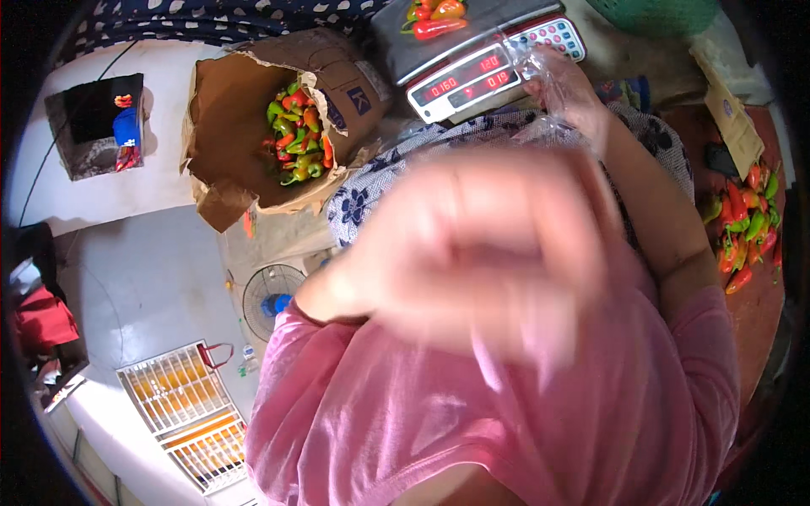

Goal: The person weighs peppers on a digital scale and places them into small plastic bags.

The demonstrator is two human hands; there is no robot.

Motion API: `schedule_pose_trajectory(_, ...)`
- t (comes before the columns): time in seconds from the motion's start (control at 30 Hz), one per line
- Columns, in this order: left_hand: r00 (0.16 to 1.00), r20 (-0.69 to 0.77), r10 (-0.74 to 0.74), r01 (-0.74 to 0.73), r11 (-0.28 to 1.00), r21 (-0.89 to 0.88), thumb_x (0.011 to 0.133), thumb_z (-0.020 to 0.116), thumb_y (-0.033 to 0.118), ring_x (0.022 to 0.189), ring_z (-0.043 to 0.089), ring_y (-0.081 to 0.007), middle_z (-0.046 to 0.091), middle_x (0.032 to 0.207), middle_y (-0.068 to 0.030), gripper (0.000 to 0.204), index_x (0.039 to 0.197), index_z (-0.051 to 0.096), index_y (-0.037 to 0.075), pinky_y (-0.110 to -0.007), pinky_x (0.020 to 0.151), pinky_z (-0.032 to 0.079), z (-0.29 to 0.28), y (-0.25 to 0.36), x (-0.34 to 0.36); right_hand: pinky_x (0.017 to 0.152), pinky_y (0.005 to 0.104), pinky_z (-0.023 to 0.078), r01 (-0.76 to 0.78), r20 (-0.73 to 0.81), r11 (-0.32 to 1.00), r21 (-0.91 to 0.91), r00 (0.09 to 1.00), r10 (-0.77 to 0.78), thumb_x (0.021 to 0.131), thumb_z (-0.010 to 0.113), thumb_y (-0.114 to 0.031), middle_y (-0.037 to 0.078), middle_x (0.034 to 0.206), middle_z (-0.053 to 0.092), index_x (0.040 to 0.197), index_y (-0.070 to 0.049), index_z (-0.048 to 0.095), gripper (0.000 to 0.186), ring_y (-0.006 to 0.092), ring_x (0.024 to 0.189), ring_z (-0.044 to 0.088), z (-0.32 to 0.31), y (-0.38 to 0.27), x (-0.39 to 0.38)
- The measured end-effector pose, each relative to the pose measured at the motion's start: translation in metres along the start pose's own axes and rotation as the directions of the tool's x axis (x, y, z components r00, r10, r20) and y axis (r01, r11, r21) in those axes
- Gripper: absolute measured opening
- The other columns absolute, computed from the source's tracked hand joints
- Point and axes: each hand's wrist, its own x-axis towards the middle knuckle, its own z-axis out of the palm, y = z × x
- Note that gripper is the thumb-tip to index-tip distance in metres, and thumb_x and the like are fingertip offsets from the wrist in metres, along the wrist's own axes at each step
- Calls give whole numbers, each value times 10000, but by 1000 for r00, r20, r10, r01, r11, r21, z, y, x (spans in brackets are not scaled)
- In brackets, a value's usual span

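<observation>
right hand [572,94]: fingers closed on a clear plastic bag [544,131], just in front of the digital scale [495,74]. left hand [481,244]: close to the camera, motion-blurred, fingers look curled; can't tell how far open or if it's holding anything. peppers on scale [439,29] sit on its platform. cardboard box [215,126] to the left, tipped over, more peppers [299,126] inside. another pepper pile [744,219] far right, on a red surface [751,329].
</observation>
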Motion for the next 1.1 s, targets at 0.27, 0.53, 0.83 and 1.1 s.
schedule_pose_trajectory(0.27, 705, -626, -332, 445, 895, 26, 924, 552, 313, 928, 486, -120, 534, 1003, 3, 250, 1046, 536, 95, -297, 779, 383, -89, -140, -27, 519, 264, 446, 74, -143, 983, 170, 988, -50, 945, 434, -175, 34, 750, 631, 989, -96, 587, 178, 103, 533, 505, -10, 5, 7)
schedule_pose_trajectory(0.53, 493, -313, -812, 518, 563, -644, 876, 620, 389, 1093, 514, -208, 573, 1116, -61, 383, 1120, 508, 116, -433, 919, 420, -109, -192, -34, 532, 237, 391, 58, 55, 889, 453, 994, -93, 959, 513, -285, -30, 706, 473, 1017, -54, 559, 243, 61, 477, 394, -6, -3, -1)
schedule_pose_trajectory(0.83, 532, -499, -684, 509, 729, -457, 860, 675, 263, 755, 588, -59, 661, 908, 27, 223, 1001, 656, 92, -241, 666, 460, -104, -184, -30, 621, 218, 407, 48, 399, 867, 497, 874, -277, 941, 542, -228, -5, 764, 418, 1087, -9, 514, 265, 58, 421, 330, -17, -4, 11)
schedule_pose_trajectory(1.1, 565, -541, -623, 464, 782, -416, 863, 662, 227, 748, 539, -70, 638, 885, 15, 205, 998, 642, 74, -245, 650, 429, -119, -187, -35, 498, 248, 346, -26, 443, 867, 497, 867, -228, 946, 482, -379, -31, 620, 429, 830, -148, 538, 265, 136, 528, 402, -38, -11, 27)
